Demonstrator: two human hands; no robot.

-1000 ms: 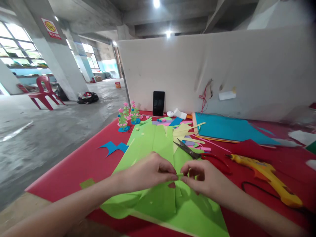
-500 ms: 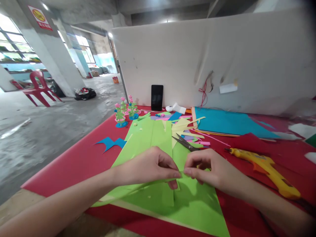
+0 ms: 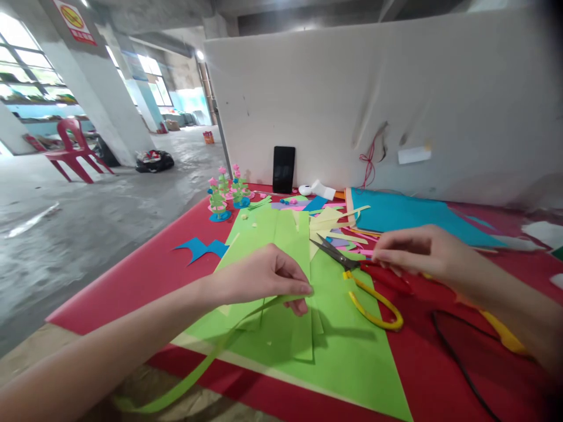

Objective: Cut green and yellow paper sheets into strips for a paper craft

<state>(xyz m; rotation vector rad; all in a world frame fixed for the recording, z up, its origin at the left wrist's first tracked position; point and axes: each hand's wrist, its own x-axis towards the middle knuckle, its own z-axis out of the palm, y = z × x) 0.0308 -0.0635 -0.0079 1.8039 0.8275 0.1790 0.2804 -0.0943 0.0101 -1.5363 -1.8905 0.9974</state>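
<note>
My left hand [image 3: 264,280] is closed in a pinch on the end of a long green paper strip [image 3: 197,370], which trails down past the table's front edge to the lower left. It hovers over cut green paper sheets [image 3: 352,363] on the red table [image 3: 141,275]. My right hand [image 3: 417,251] is off to the right with its fingers curled together, and nothing shows in them. It hangs just above the red and yellow handles of the scissors [image 3: 373,305], whose blades point up and left.
A yellow glue gun [image 3: 501,335], mostly hidden by my right arm, lies with a black cord [image 3: 457,363]. Teal sheets [image 3: 409,217], paper scraps [image 3: 329,225], paper flower models [image 3: 219,202], a blue scrap [image 3: 202,249] and a black phone [image 3: 283,169] sit before a white partition.
My right hand let go of the green strip and moved up and right to above the scissors. The left hand keeps the strip, whose free end now hangs off the table.
</note>
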